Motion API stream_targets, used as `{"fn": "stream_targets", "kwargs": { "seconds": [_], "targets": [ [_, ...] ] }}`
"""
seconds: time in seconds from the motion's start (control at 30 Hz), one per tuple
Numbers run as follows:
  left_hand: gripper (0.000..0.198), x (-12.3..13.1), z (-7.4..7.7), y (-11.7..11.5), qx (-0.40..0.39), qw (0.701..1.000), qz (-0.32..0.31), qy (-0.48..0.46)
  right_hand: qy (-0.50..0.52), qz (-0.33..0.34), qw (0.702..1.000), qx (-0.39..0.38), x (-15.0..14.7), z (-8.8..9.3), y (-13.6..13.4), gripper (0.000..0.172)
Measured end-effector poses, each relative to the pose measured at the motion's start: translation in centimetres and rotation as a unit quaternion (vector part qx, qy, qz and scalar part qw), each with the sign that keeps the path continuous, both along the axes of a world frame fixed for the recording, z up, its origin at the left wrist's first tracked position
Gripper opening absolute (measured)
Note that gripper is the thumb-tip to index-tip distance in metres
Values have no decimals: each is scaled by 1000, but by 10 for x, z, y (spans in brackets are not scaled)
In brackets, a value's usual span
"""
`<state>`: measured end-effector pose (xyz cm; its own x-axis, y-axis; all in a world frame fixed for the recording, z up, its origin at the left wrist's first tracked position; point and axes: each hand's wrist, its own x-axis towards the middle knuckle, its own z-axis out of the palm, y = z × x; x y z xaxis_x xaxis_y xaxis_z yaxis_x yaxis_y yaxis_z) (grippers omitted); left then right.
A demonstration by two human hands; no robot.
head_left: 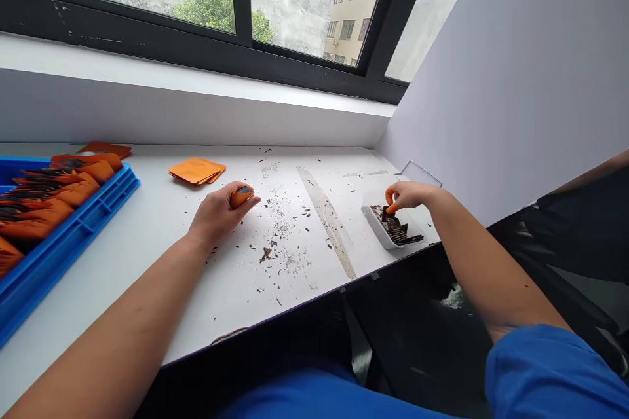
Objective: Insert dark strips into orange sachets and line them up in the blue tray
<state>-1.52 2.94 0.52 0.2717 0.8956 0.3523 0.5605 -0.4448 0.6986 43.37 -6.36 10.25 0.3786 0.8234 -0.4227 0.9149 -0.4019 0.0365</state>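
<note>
My left hand [223, 211] is closed around a small folded orange piece [240, 196] with a dark part showing at its top, held just above the white table. At the right, my right hand [410, 196] reaches into a clear plastic tub [381, 232]. Orange covers sit on its fingertips, which pinch a dark flat piece [388, 215]. More thin dark pieces [405, 237] stand and lean in rows inside the tub. Left of centre lies a small stack of flat orange squares [196, 171], apart from my left hand.
A blue crate [73, 245] at the far left holds many orange pieces with dark inserts. Behind it lie more orange sheets [105, 148]. Dark scraps [266, 254] litter the middle of the white table [147, 229]. A grey-white panel [511, 78] rises at the right; a wire loop [421, 171] stands near its base.
</note>
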Motion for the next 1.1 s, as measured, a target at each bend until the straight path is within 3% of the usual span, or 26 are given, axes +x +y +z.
{"fn": "stream_targets", "kwargs": {
  "seconds": [0.17,0.3,0.37,0.43,0.53,0.63,0.73,0.87,0.97,1.1],
  "targets": [
    [29,1,-4,1,25,999,-22,-25,79,12,993,91,13,23,-20,40],
    [27,4,-4,-1,37,998,-45,-37,187,19,960,209,-11,45,-36,49],
    [27,4,-4,-1,42,997,-52,-27,283,63,911,292,-44,51,-37,50],
    [27,4,-4,-1,57,997,-49,-19,394,122,838,357,-87,50,-32,48],
    [28,3,-5,1,92,994,-41,-34,495,152,757,398,-157,32,-12,45],
    [31,2,-5,3,112,991,-47,-57,580,92,709,392,-212,2,14,46],
    [34,1,-6,4,106,992,-43,-60,621,28,683,383,-245,-29,34,45],
    [47,0,-5,3,94,994,-5,-63,667,-18,634,391,-264,-58,45,40],
    [56,1,-5,0,89,993,13,-70,685,-5,622,378,-268,-69,47,40],
    [52,6,-5,-2,105,993,-13,-50,679,26,644,353,-266,-73,48,44]
  ]
}}
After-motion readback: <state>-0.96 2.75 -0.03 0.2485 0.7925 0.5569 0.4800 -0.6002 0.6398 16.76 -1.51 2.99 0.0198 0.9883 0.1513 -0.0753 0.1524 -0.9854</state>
